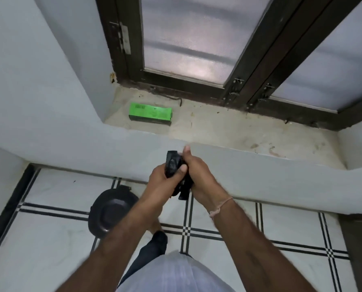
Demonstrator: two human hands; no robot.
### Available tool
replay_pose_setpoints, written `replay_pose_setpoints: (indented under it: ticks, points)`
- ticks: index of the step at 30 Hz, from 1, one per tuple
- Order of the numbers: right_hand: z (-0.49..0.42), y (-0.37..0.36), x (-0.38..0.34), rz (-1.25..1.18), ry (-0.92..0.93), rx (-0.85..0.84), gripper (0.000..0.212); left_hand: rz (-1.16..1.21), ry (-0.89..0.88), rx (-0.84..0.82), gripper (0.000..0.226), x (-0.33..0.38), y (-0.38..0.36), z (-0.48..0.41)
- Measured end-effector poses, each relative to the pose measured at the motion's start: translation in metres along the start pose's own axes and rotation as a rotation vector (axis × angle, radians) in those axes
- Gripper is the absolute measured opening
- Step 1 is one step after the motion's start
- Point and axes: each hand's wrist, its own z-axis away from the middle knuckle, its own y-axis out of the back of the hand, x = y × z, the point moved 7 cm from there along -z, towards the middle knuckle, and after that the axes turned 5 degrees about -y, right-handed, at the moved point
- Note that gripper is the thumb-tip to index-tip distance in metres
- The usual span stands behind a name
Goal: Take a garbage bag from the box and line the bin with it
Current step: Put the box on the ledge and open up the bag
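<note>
A folded black garbage bag (pixel 172 163) is held between both hands in front of the wall below the window sill. My left hand (pixel 164 180) grips its left side with the thumb across the front. My right hand (pixel 199 175) grips its right side, thumb raised. A loose end of the bag hangs below the hands. The green box (pixel 150 113) lies on its side on the sill, at the left end. The black bin (pixel 111 211) stands on the tiled floor below and left of my hands, partly hidden by my left forearm.
A stone sill (pixel 228 131) runs under a dark-framed frosted window (pixel 188 39). Grey walls close in on the left. The floor is white tile with black lines (pixel 260 239). My leg and foot (pixel 156 239) are beside the bin.
</note>
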Motion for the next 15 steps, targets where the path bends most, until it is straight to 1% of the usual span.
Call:
replay_pose_setpoints:
  ticks: [2, 4, 7, 10, 11, 13, 15]
  points:
    - [0.018, 0.001, 0.013, 0.017, 0.048, -0.078, 0.048, 0.035, 0.025, 0.092, 0.033, -0.014, 0.012, 0.018]
    - [0.036, 0.007, 0.036, 0.042, 0.055, -0.121, 0.043, 0.108, 0.053, 0.170, 0.036, -0.028, 0.024, 0.037]
    - [0.071, 0.023, 0.081, 0.037, 0.036, -0.096, 0.029, 0.280, 0.106, 0.229, 0.031, -0.058, 0.036, 0.081]
    - [0.102, 0.039, 0.119, 0.014, 0.007, -0.046, 0.014, 0.447, 0.197, 0.290, 0.041, -0.090, 0.047, 0.120]
    - [0.115, 0.040, 0.133, 0.005, -0.003, -0.054, 0.014, 0.491, 0.213, 0.305, 0.042, -0.099, 0.052, 0.136]
    - [0.137, 0.041, 0.153, -0.028, -0.006, -0.065, 0.015, 0.486, 0.252, 0.326, 0.038, -0.114, 0.067, 0.165]
    - [0.159, 0.038, 0.164, -0.050, 0.033, -0.025, 0.009, 0.333, 0.263, 0.318, 0.039, -0.129, 0.086, 0.186]
